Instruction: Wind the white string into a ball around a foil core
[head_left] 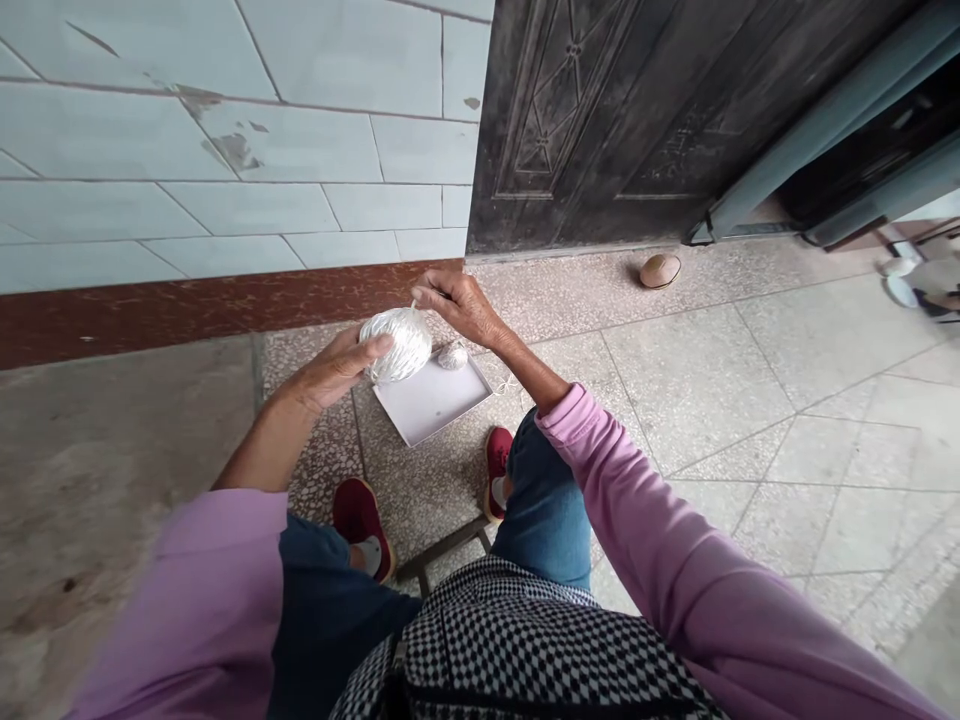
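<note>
A large ball of shiny white yarn (403, 343) rests in my left hand (341, 366), with the thumb laid over its near side and the other fingers hidden behind it. At the ball's upper right edge, my right hand (460, 304) is closed in a pinch on a strand of white yarn (414, 304) that runs to the ball. Below the hands, a shallow white box lid or tray (435, 405) lies on the floor. A smaller white ball (452, 356) sits at its far edge. Loose white string (507, 384) trails beside the tray's right corner.
My red shoes (363, 520) stand on the speckled floor, either side of a stool bar (444, 548). Ahead are a tiled wall (300, 140) and a dark carved door (570, 120). A rounded tan object (660, 271) lies near the doorstep.
</note>
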